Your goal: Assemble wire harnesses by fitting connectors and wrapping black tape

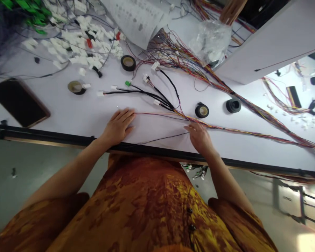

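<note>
My left hand [120,125] lies flat on the table, fingers stretched, over the left ends of a few thin red and orange wires [157,113]. My right hand [199,136] is closed at the wire harness [241,132], its thumb and fingertips pinching wires. A dark twisted wire [162,138] slants from near those fingertips toward the table's front edge. Just above, black-wrapped branches [147,92] fan out leftward, ending in white connectors [101,93] and a green connector [127,83]. Beside the harness sits a roll of black tape [202,110].
Loose white connectors [81,45] cover the back left, near a phone [19,101]. More tape rolls [128,63] lie behind the branches. A thick wire bundle [233,92] runs diagonally at right, below a white panel [273,38]. A black strip [157,149] edges the table.
</note>
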Motion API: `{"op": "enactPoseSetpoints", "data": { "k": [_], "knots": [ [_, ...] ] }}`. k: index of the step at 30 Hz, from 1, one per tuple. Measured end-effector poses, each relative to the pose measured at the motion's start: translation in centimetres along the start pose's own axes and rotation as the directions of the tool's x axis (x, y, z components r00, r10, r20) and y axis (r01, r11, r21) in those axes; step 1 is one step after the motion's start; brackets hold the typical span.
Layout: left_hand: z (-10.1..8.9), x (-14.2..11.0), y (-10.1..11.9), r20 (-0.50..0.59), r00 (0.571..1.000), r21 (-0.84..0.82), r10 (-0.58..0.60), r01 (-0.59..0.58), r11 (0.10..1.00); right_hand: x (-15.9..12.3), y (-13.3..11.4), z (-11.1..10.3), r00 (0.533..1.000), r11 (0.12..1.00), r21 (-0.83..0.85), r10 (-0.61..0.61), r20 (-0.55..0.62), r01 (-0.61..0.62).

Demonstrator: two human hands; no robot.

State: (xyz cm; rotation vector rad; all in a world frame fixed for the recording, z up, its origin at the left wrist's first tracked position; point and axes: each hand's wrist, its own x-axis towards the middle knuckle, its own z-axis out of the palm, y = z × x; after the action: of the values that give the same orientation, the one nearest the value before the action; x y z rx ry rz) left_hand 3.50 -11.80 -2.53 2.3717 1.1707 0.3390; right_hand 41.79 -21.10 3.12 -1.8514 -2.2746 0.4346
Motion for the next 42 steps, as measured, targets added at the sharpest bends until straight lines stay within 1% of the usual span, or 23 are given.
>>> {"op": "enactPoseSetpoints", "data": {
  "k": [2, 3, 7, 10, 11, 13, 15, 17, 18, 20, 21, 23, 26, 27, 28, 30, 31, 32, 33, 35, 38, 41, 42],
  "knots": [
    [0.1, 0.1, -0.1, -0.01, 1.0, -0.002, 0.002, -0.002, 1.0, 0.1, -0.8, 0.9, 0.997, 0.999, -0.037, -0.032, 0.064, 0.034],
    [0.1, 0.1, -0.1, -0.017, 1.0, -0.009, 0.002, -0.003, 1.0, 0.5, -1.4, 1.2, 0.997, 0.999, -0.019, -0.046, 0.064, 0.048],
    [0.1, 0.2, -0.2, -0.07, 0.997, -0.094, -0.016, 0.009, 0.996, 3.4, -4.7, 2.9, 0.991, 0.984, 0.129, -0.114, -0.063, 0.121],
    [-0.8, 0.0, -0.5, -0.184, 0.979, -0.218, -0.081, 0.04, 0.975, 6.6, -7.4, 4.8, 0.969, 0.952, 0.182, -0.234, -0.077, 0.245],
    [-1.4, -0.1, -0.7, -0.235, 0.966, -0.25, -0.107, 0.047, 0.967, 7.7, -8.3, 5.5, 0.961, 0.941, 0.197, -0.265, -0.074, 0.274],
    [-3.2, -0.2, -1.8, -0.335, 0.931, -0.268, -0.145, 0.054, 0.962, 9.7, -9.9, 6.8, 0.953, 0.925, 0.232, -0.287, -0.093, 0.301],
    [-5.5, -0.1, -3.6, -0.42, 0.889, -0.229, -0.182, 0.09, 0.969, 11.5, -11.3, 7.7, 0.95, 0.916, 0.257, -0.285, -0.128, 0.309],
    [-8.0, 0.6, -6.1, -0.481, 0.837, -0.186, -0.262, 0.194, 0.963, 12.8, -12.7, 8.2, 0.944, 0.903, 0.28, -0.296, -0.145, 0.327],
    [-9.2, 1.2, -7.6, -0.506, 0.801, -0.175, -0.319, 0.267, 0.948, 13.3, -13.4, 8.4, 0.941, 0.896, 0.292, -0.305, -0.144, 0.335],
    [-11.1, 2.8, -10.6, -0.527, 0.732, -0.171, -0.433, 0.407, 0.897, 14.0, -14.4, 8.7, 0.939, 0.887, 0.31, -0.317, -0.132, 0.343],
    [-11.7, 3.8, -12.0, -0.525, 0.705, -0.172, -0.476, 0.46, 0.871, 14.2, -14.8, 8.9, 0.939, 0.886, 0.311, -0.32, -0.127, 0.344],
    [-12.5, 5.8, -14.3, -0.488, 0.681, -0.182, -0.546, 0.532, 0.827, 14.4, -15.3, 9.1, 0.94, 0.888, 0.308, -0.317, -0.126, 0.34],
    [-12.8, 8.3, -16.1, -0.417, 0.686, -0.203, -0.596, 0.569, 0.797, 14.4, -15.3, 9.4, 0.94, 0.876, 0.34, -0.315, -0.133, 0.342],
    [-12.8, 8.9, -16.3, -0.397, 0.699, -0.207, -0.594, 0.563, 0.8, 14.4, -15.1, 9.5, 0.94, 0.868, 0.36, -0.315, -0.134, 0.342],
    [-12.8, 9.4, -16.4, -0.373, 0.721, -0.211, -0.583, 0.546, 0.811, 14.4, -15.0, 9.5, 0.94, 0.859, 0.382, -0.313, -0.135, 0.341],
    [-13.1, 10.0, -16.6, -0.296, 0.779, -0.24, -0.553, 0.499, 0.833, 14.3, -14.6, 9.4, 0.941, 0.839, 0.427, -0.306, -0.142, 0.337],
    [-13.3, 10.3, -16.7, -0.264, 0.8, -0.267, -0.539, 0.477, 0.838, 14.3, -14.4, 9.3, 0.941, 0.824, 0.454, -0.303, -0.15, 0.338],
    [-13.7, 10.5, -16.9, -0.256, 0.807, -0.295, -0.532, 0.459, 0.838, 14.2, -14.3, 9.2, 0.939, 0.805, 0.485, -0.302, -0.162, 0.343],
    [-14.2, 10.7, -17.2, -0.277, 0.798, -0.315, -0.535, 0.451, 0.835, 14.1, -14.1, 9.2, 0.937, 0.783, 0.516, -0.3, -0.178, 0.348],
    [-15.4, 11.3, -18.2, -0.369, 0.746, -0.308, -0.555, 0.465, 0.83, 14.0, -13.9, 9.0, 0.934, 0.739, 0.571, -0.29, -0.207, 0.356],
    [-17.9, 12.0, -20.5, -0.475, 0.659, -0.227, -0.584, 0.549, 0.804, 13.9, -13.8, 8.9, 0.935, 0.704, 0.615, -0.264, -0.236, 0.354],
    [-20.5, 12.1, -23.2, -0.564, 0.546, -0.203, -0.619, 0.635, 0.745, 13.8, -13.7, 8.8, 0.934, 0.679, 0.642, -0.245, -0.261, 0.357],
    [-21.2, 12.0, -24.0, -0.578, 0.521, -0.201, -0.628, 0.655, 0.728, 13.8, -13.7, 8.8, 0.934, 0.67, 0.651, -0.238, -0.265, 0.355]
  ]
}}
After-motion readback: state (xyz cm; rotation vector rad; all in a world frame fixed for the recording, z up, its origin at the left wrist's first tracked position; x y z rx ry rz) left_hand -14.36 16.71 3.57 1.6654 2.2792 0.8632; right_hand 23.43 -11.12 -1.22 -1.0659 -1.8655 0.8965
